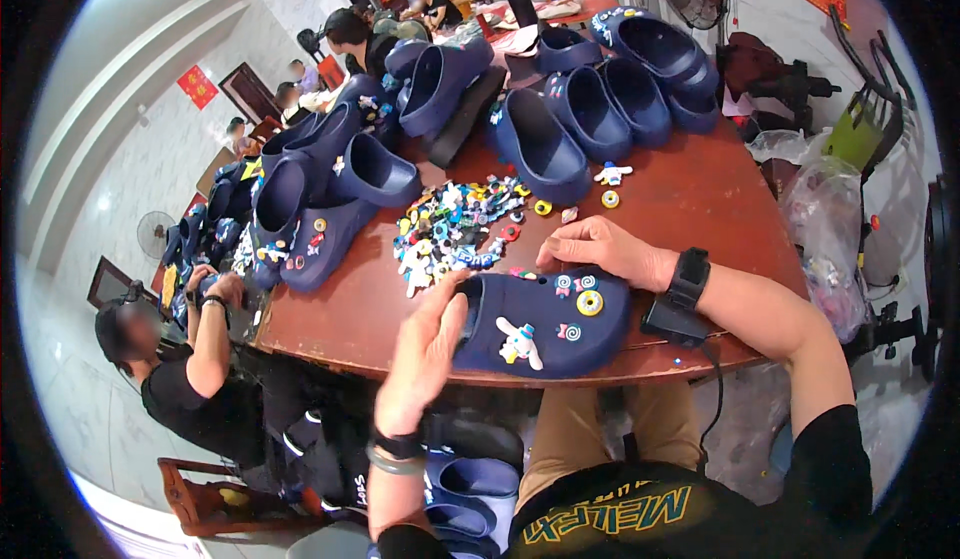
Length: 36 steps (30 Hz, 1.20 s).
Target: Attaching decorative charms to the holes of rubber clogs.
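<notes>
A dark blue clog [555, 334] lies at the table's near edge, its toe to the right. On its upper sit a white long-eared character charm [519, 344], a yellow ring charm [589, 303] and several candy-shaped charms. My left hand [425, 344] grips the clog at its opening, on the left. Over the far side of the clog, my right hand [610, 249] has its fingers curled together; anything between the fingertips is hidden. A pile of mixed colourful charms [460, 224] lies just beyond. A ring charm [610, 199] and a white character charm [613, 174] lie apart from it.
Decorated blue clogs [545, 144] line the far side of the red-brown table [715, 219], with more heaped left [315, 229]. A small black box [675, 321] with a cable is beside my right wrist. A co-worker [190, 369] sits at left; plastic bags [825, 229] stand right.
</notes>
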Available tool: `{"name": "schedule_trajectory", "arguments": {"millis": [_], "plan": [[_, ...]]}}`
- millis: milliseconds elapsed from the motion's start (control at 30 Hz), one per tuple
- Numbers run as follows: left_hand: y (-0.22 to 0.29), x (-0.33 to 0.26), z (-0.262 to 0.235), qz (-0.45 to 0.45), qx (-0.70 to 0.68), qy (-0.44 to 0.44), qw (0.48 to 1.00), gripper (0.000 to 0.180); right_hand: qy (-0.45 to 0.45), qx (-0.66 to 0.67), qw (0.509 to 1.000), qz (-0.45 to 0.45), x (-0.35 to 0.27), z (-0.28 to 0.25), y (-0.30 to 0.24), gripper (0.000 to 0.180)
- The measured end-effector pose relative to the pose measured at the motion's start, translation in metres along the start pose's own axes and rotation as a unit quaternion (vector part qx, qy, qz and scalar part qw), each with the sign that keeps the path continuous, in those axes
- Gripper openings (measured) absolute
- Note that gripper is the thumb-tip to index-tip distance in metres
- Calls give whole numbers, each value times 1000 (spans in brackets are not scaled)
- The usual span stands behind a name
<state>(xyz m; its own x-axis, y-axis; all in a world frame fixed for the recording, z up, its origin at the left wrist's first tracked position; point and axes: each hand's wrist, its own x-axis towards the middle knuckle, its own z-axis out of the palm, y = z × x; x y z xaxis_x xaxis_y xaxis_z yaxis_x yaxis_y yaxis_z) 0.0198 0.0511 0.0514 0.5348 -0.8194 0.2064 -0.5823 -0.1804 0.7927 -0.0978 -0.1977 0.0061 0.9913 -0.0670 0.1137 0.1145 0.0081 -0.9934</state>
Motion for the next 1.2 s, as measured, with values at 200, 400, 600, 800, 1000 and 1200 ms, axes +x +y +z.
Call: {"name": "schedule_trajectory", "arguments": {"millis": [200, 400, 600, 800, 1000, 1200], "plan": [[-48, 15, -38, 180, 273, -52, 943, 41, -4, -154, 982, -111, 15, 7, -8, 29], [-4, 14, -30, 134, 255, -125, 949, 38, 71, -118, 990, 29, 5, 10, -23, 40], [-22, -45, -34, 59, 316, -42, 946, 23, 163, -30, 986, 13, 2, -28, 14, 34], [-70, -173, -49, -159, 120, 142, 970, 17, -95, -65, 993, -35, 25, -27, 21, 32], [-105, -269, -18, -400, -53, 259, 878, 21, -79, -146, 986, 7, 13, -49, 9, 30], [-153, -378, 15, -570, -147, 350, 729, 23, -90, -196, 975, -48, 18, -31, 10, 27]]}}
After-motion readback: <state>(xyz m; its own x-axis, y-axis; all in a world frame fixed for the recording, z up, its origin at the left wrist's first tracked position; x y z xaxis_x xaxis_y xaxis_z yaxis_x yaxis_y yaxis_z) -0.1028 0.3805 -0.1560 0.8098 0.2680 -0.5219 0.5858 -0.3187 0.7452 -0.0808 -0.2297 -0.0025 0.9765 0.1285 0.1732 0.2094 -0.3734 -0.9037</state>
